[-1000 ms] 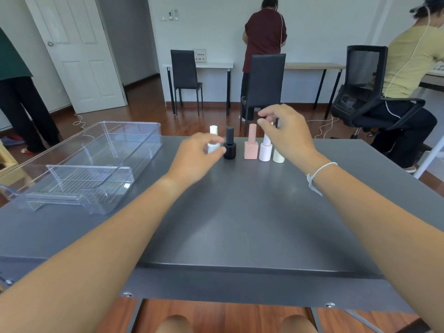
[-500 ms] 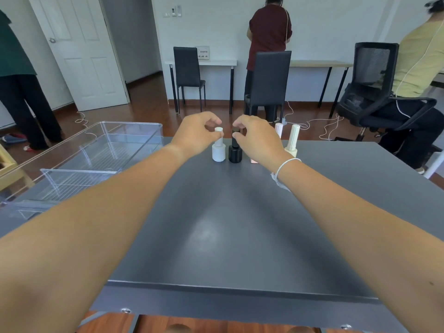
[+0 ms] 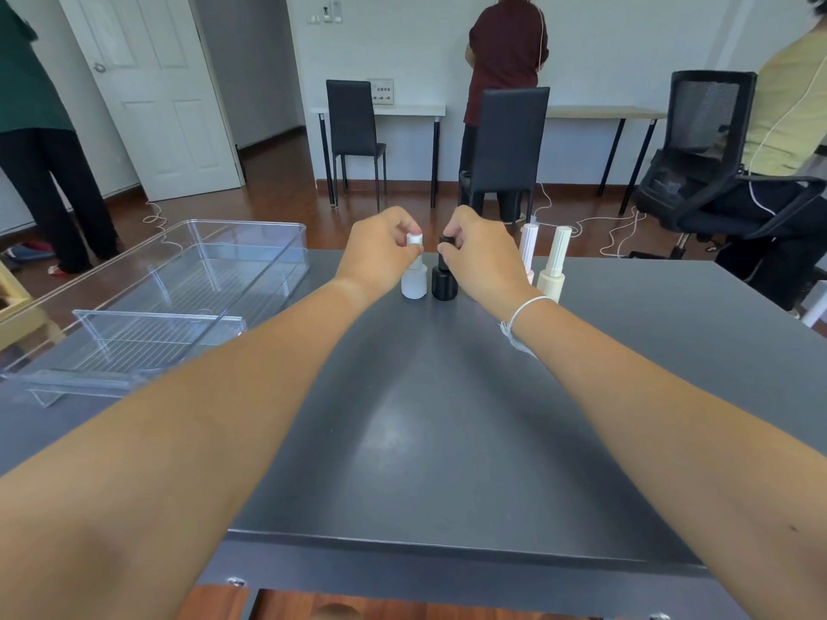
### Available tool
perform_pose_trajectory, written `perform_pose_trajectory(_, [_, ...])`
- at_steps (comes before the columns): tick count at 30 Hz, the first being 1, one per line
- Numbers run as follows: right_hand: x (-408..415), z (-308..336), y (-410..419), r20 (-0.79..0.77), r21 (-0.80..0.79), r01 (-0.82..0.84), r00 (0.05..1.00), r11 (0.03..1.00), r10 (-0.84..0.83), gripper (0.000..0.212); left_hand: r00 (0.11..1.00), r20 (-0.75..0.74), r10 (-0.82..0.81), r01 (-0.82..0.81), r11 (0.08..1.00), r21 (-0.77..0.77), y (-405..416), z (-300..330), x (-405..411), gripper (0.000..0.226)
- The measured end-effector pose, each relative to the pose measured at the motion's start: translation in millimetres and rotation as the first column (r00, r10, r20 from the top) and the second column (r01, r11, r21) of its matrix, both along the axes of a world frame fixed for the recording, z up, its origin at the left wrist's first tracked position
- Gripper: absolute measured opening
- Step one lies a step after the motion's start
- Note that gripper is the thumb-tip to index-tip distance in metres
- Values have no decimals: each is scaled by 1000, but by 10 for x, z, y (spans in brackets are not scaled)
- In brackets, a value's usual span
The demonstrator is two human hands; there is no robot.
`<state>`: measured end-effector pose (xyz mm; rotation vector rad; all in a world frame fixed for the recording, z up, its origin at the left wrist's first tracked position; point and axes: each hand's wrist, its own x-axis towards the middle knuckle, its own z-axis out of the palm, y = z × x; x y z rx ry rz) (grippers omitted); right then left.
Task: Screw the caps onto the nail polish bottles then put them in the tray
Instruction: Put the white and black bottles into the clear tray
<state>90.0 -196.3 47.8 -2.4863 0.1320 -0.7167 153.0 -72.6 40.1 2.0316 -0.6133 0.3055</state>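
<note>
Both hands up at the far edge of the table (image 3: 447, 440), working two bottles side by side.

Left hand (image 3: 380, 250): grip pinched on the cap of the white bottle (image 3: 414, 281), thumb and forefinger curled round the cap top. Bottle stands upright on the table.

Right hand (image 3: 481, 257): grip pinched on the cap of the black bottle (image 3: 444, 284), fingers curled round it. Bottle upright, just beside the white one on its right; cannot tell if they touch. White cord bracelet (image 3: 521, 313) on the right wrist.

Cannot tell from this view how far either cap is threaded on.

Behind the right hand, near the far edge: pale pink bottle (image 3: 528, 248) with a ribbed cap, mostly hidden by the hand, and a cream bottle (image 3: 554, 270) with a ribbed cap just to its right. Both upright, caps sitting on.

Clear plastic tray (image 3: 250, 226) sits at the far left corner of the table, well apart from the bottles. It has a ribbed floor and a clear divider across it; no bottles in it.

Background: black chairs, white door, three other people standing or sitting away from the table.
</note>
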Motion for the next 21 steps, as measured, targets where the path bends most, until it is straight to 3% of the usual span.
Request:
perform_pose_trajectory(7, [-11,-18,30,35,82,7,999,997,-10,13,1000,14,-1,2,996,-91,25,-28,-31,15])
perform_pose_trajectory(12, [28,82,116,87,109,-17,996,994,8,10,997,61,36,-27,988,-150,212,286,42,29])
perform_pose_trajectory(21, [381,489,643,243,195,-150,965,969,100,5,972,91,214,-201,970,-134,1117,851,331,28])
